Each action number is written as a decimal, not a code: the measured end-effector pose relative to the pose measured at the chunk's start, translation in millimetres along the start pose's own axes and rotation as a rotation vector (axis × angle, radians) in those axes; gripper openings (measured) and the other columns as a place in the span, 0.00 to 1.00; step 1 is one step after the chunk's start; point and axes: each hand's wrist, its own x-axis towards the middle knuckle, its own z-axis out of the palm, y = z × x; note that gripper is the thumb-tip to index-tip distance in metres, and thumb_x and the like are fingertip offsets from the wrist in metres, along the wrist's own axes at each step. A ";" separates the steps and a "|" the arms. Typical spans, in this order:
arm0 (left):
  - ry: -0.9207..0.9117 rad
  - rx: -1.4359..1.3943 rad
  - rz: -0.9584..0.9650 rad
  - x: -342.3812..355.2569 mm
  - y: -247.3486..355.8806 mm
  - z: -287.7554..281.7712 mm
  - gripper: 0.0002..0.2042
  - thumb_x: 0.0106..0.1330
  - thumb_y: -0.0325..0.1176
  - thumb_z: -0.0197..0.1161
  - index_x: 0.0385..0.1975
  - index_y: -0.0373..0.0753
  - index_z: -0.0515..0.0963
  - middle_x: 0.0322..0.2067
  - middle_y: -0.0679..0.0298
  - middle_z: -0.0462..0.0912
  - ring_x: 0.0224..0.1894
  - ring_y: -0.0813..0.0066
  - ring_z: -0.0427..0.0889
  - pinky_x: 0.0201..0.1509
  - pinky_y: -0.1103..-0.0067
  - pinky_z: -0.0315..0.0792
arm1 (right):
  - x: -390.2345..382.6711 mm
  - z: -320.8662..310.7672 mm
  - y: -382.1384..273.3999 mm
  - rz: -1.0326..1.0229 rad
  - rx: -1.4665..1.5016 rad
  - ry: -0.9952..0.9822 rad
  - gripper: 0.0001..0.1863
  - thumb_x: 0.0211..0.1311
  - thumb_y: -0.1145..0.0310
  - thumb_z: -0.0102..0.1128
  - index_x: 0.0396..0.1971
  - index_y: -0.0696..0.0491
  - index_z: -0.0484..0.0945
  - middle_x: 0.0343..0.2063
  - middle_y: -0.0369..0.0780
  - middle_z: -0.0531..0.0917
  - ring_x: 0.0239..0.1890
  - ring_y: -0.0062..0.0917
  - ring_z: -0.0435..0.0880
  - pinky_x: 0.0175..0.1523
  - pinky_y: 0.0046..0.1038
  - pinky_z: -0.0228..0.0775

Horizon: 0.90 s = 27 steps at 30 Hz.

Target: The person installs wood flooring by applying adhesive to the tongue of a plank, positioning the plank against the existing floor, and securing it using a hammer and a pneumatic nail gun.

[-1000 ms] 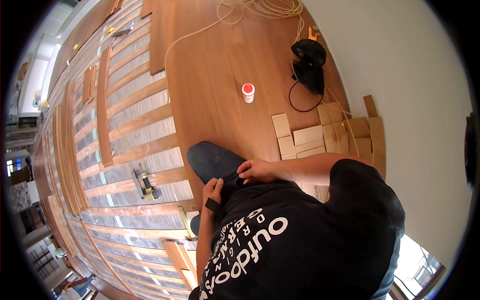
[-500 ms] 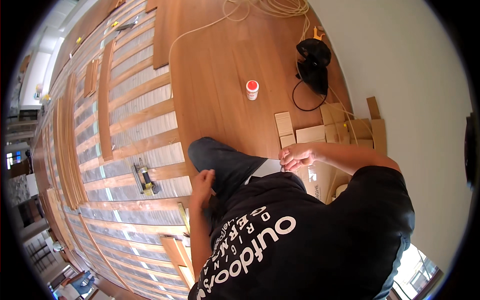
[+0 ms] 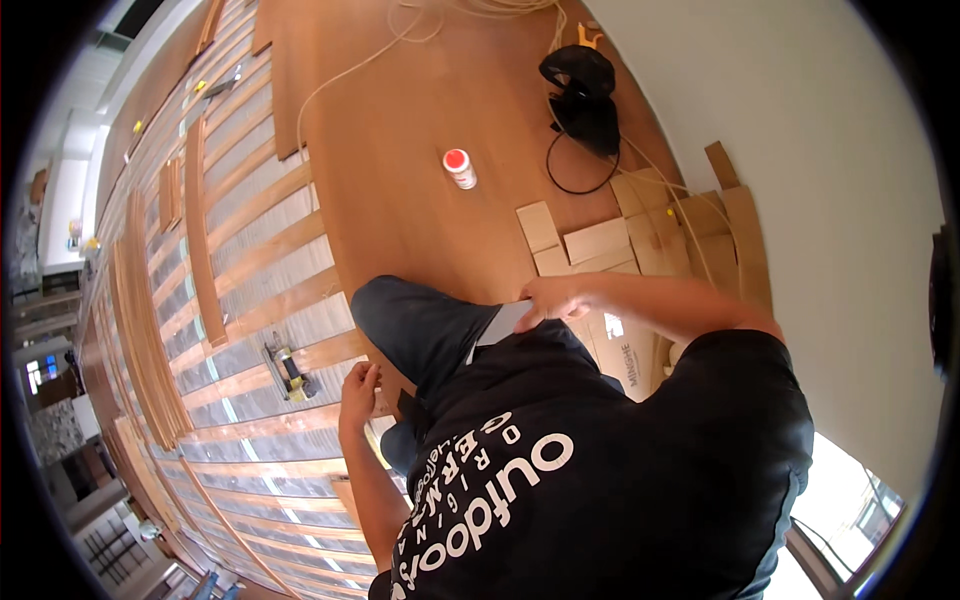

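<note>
My right hand [image 3: 552, 302] is at my lap, its fingers bent down against a light grey flat patch [image 3: 500, 324] on my dark trousers [image 3: 415, 325]. Whether that patch is cloth or a separate piece I cannot tell, and what the fingers grip is hidden. Out to the left of my knee, my left hand [image 3: 361, 388] hangs with curled fingers; anything inside them is too small to make out. Nearest to it, a yellow and black nail gun [image 3: 290, 373] lies across the wooden battens [image 3: 330, 350]. A white bottle with a red cap [image 3: 460, 169] stands on the laid floorboards ahead.
Flattened cardboard [image 3: 600, 242] lies right of me along the white wall [image 3: 800, 180]. A black bag [image 3: 585, 110] sits farther up by the wall, near a coiled pale hose [image 3: 490, 8]. Loose planks [image 3: 140, 320] rest on the battens at left.
My right hand has moved left and down onto the grey patch, its fingers pressing there. My left hand has come away from my knee to the left. The view has shifted slightly.
</note>
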 end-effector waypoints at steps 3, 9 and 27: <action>0.064 0.128 -0.042 -7.9 -22.2 -6.7 0.13 0.78 0.38 0.60 0.46 0.33 0.80 0.35 0.64 0.84 0.36 0.76 0.81 0.41 0.78 0.76 | -17.0 -13.8 39.1 0.245 0.230 -0.108 0.22 0.58 0.59 0.80 0.47 0.53 0.81 0.38 0.37 0.82 0.40 0.25 0.79 0.37 0.28 0.68; 0.109 0.228 -0.116 -32.6 -119.9 -6.9 0.13 0.77 0.36 0.59 0.48 0.31 0.81 0.33 0.60 0.85 0.35 0.72 0.83 0.44 0.75 0.78 | -80.6 -36.2 61.9 0.198 0.572 0.007 0.13 0.60 0.68 0.76 0.35 0.50 0.77 0.25 0.31 0.75 0.28 0.18 0.75 0.31 0.26 0.69; 0.080 0.435 -0.398 -86.7 -152.9 16.9 0.17 0.72 0.45 0.53 0.42 0.40 0.85 0.43 0.46 0.87 0.49 0.43 0.85 0.53 0.56 0.78 | 151.9 -301.0 112.7 -0.084 -0.640 0.935 0.21 0.71 0.58 0.59 0.47 0.64 0.84 0.40 0.47 0.89 0.41 0.33 0.87 0.45 0.34 0.80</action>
